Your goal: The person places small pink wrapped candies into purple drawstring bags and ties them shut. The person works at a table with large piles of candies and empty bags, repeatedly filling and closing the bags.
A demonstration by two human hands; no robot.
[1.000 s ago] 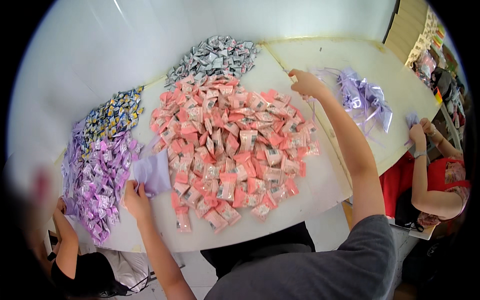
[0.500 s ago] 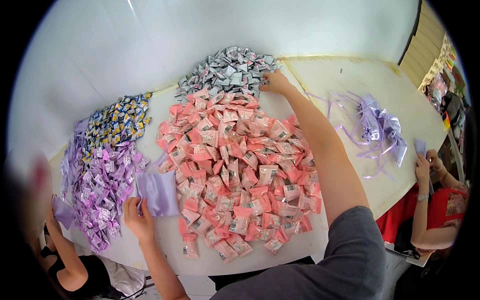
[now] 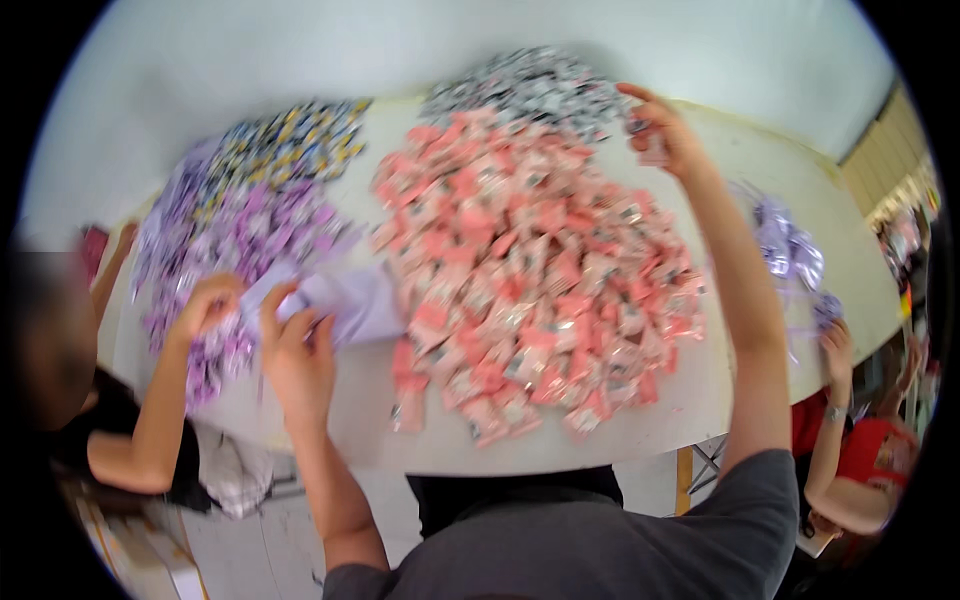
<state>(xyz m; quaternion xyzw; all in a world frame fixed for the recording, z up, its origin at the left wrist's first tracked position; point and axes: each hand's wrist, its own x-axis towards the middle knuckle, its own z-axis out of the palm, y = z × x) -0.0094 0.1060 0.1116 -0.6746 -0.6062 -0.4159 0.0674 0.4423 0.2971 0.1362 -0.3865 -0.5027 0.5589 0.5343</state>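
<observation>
My left hand [image 3: 298, 365] pinches a lavender satin pouch [image 3: 365, 305] at its left end, just left of a large heap of pink wrapped packets [image 3: 540, 270]. Held up at the right edge of a heap of small silver-grey packets [image 3: 530, 90], my right hand [image 3: 665, 135] has its fingers curled round a small packet [image 3: 653, 152]. That packet looks pinkish with something dark beside it; blur hides exactly what and how many pieces are in the fingers.
Purple packets [image 3: 290, 215] and blue-yellow packets [image 3: 290, 140] lie piled at the left. A co-worker's hand [image 3: 210, 305] reaches close to my left hand. Lavender ribboned pouches [image 3: 785, 240] lie at the right, near another co-worker's hand [image 3: 838, 348]. A pale wall [image 3: 560, 35] bounds the table's back.
My right hand has lifted off the silver-grey heap with something small in its fingers. The left hand still holds the pouch, now more bunched. The left co-worker's hand has come closer. The view has shifted.
</observation>
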